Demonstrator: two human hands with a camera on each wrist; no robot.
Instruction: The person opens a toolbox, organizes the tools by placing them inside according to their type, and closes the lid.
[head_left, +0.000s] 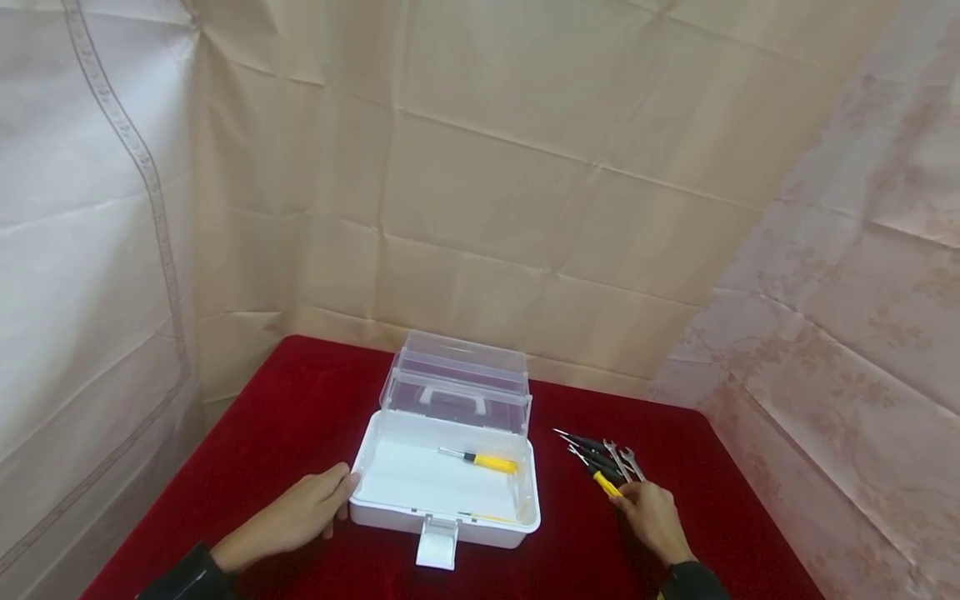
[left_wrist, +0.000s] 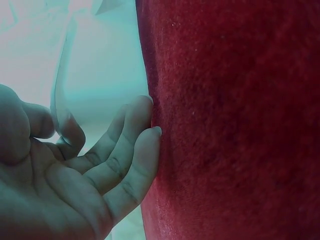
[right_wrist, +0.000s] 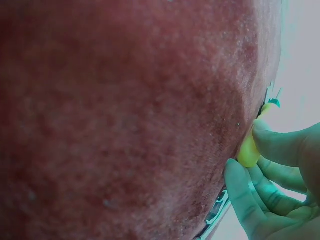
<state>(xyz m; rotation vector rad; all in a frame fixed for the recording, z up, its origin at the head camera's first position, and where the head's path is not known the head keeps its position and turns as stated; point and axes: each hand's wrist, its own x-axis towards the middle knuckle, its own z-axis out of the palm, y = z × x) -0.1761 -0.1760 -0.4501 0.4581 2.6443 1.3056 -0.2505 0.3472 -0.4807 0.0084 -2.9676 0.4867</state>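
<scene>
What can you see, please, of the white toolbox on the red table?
The white toolbox looks like plastic: a shallow rectangular box with a clear, stepped lid swung open behind it. A white handle shows on the lid, and the front latch is undone. It rests flat on the red table. Inside lie a yellow-handled screwdriver and, along the front, a slim yellow item. The left hand holds its left side.

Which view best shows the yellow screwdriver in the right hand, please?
The head view: the yellow screwdriver shows both handle and shaft. The right wrist view shows mainly its handle, partly behind the right hand; the left wrist view, none.
</scene>
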